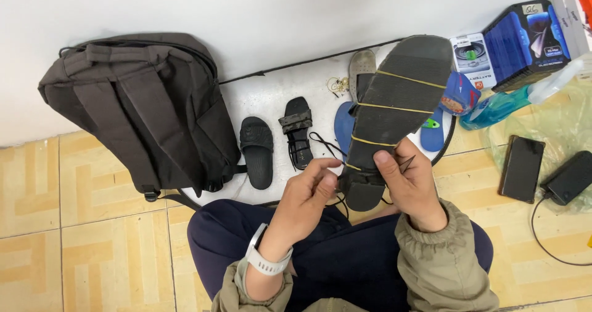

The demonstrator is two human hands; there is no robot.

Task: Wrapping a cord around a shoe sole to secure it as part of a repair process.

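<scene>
My right hand [410, 182] grips a dark sandal [394, 102] by its heel end, sole turned up toward me, with several yellow bands wrapped across the sole. A thin dark pointed tool sticks out between the fingers of that hand. My left hand [308, 195], with a white watch on the wrist, pinches a thin black thread [324, 140] at the sandal's heel edge. The thread loops away to the left over the white board.
A dark backpack [142, 108] leans against the wall at left. A black slide [256, 148], a strappy sandal [298, 130], a worn insole [361, 68] and blue soles lie on a white board [271, 93]. Boxes [524, 41], a blue bottle [493, 108], a phone [521, 167] and a black charger [570, 176] sit at right.
</scene>
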